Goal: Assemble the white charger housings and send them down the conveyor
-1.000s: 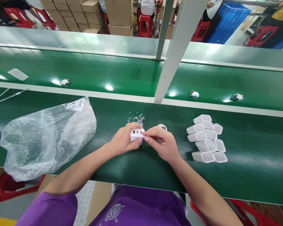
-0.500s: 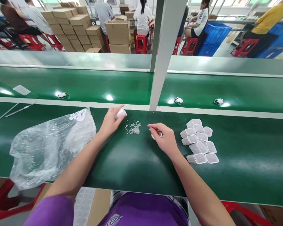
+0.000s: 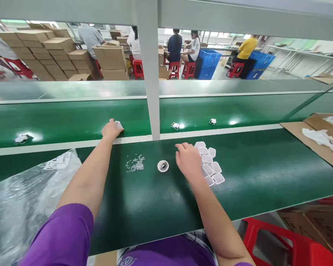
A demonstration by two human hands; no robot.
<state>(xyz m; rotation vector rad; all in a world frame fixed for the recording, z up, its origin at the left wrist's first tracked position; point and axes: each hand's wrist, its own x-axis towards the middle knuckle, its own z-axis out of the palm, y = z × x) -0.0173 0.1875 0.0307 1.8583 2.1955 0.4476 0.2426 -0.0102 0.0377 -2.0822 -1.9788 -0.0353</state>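
Observation:
My left hand (image 3: pixel 111 130) reaches over the green conveyor belt (image 3: pixel 80 122) with its fingers closed around a small white plastic cup (image 3: pixel 118 125). My right hand (image 3: pixel 189 159) hovers at the left side of a cluster of white plastic cups (image 3: pixel 215 167), partly covering them. Its thumb and forefinger are apart, with nothing visible between them. A round white part with a dark coil inside (image 3: pixel 163 166) lies on the dark green work surface between my arms. Left of it is a loose pile of tiny translucent pieces (image 3: pixel 137 163).
A clear plastic bag with a handwritten label (image 3: pixel 58 161) lies at the left. Small white-topped circuit boards (image 3: pixel 175 126) sit on the belt. A grey upright post (image 3: pixel 152 74) stands in the middle. At the right is an open carton (image 3: pixel 322 138). People sit working behind.
My left hand has carried the white cup forward over the belt. My right hand has released the round part and moved to the cups. The view has swung right.

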